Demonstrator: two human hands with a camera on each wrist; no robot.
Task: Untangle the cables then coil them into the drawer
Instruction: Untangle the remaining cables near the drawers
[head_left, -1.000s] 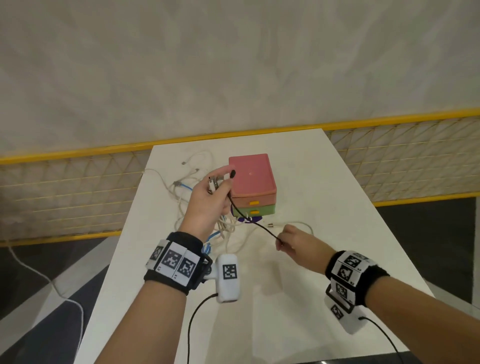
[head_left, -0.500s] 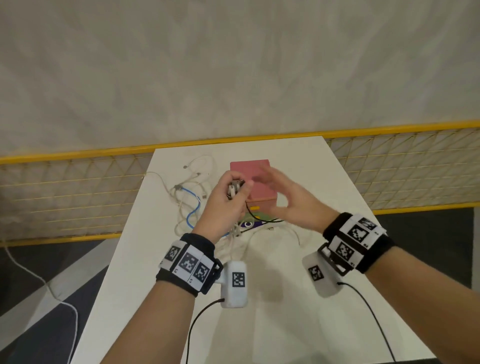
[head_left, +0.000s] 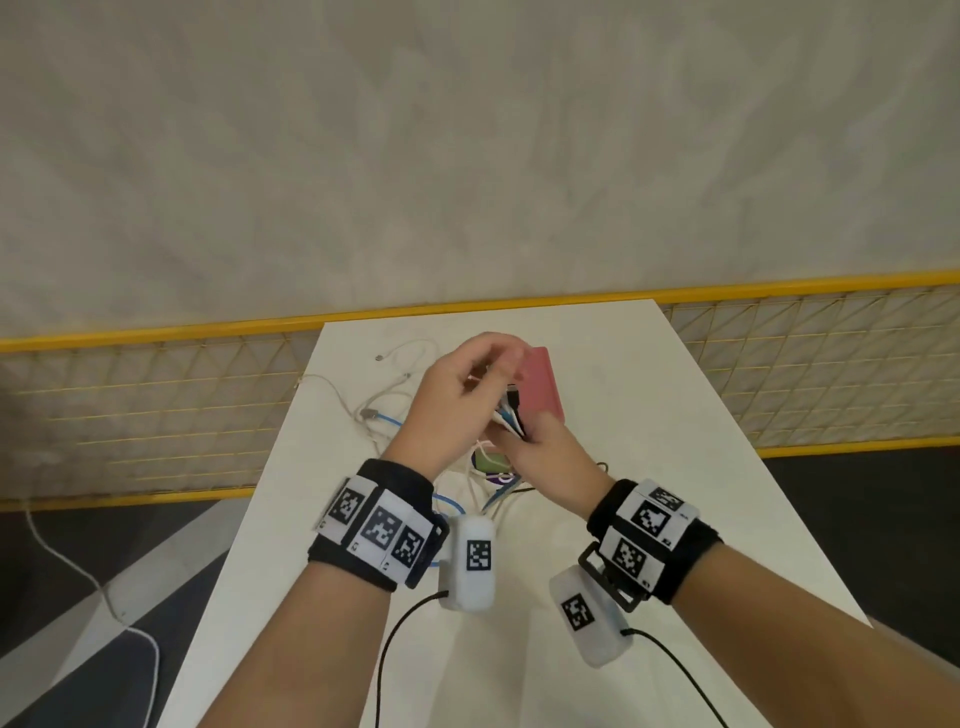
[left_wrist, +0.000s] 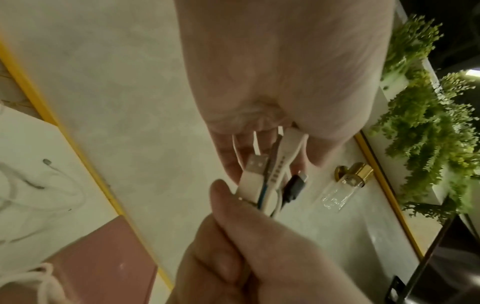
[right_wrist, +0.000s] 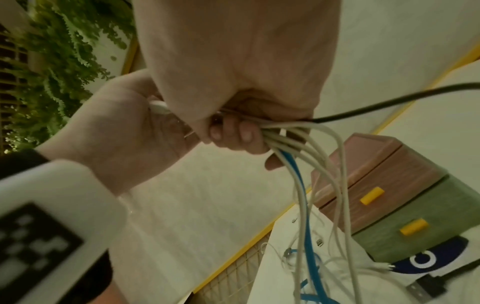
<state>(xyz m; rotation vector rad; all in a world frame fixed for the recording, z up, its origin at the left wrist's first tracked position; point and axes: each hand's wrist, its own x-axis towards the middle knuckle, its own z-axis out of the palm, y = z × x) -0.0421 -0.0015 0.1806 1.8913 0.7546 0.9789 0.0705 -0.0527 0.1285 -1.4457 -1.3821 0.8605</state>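
Note:
A bundle of white, blue and black cables (head_left: 508, 415) is held up over the white table (head_left: 649, 467). My left hand (head_left: 467, 384) curls round its plug ends (left_wrist: 255, 185). My right hand (head_left: 540, 452) grips the same bundle just below the plugs, fingers wrapped round the strands (right_wrist: 298, 144). From there the cables hang to a loose tangle (head_left: 395, 405) on the table. A black cable (right_wrist: 389, 102) leaves the bundle to the right. The small drawer box, pink (head_left: 540, 384) above green (right_wrist: 428, 216), stands behind the hands with its yellow-handled drawers closed.
A dark blue mat (right_wrist: 428, 263) lies under the box. A yellow-railed mesh fence (head_left: 156, 405) runs behind the table, with a pale wall beyond. Black wrist-camera leads (head_left: 395, 649) trail off the near edge. The table drops off on both sides.
My right hand let the black cable's stretched length go slack and came in to the left hand. Both hands now grip the gathered plug ends together, higher in front of the box.

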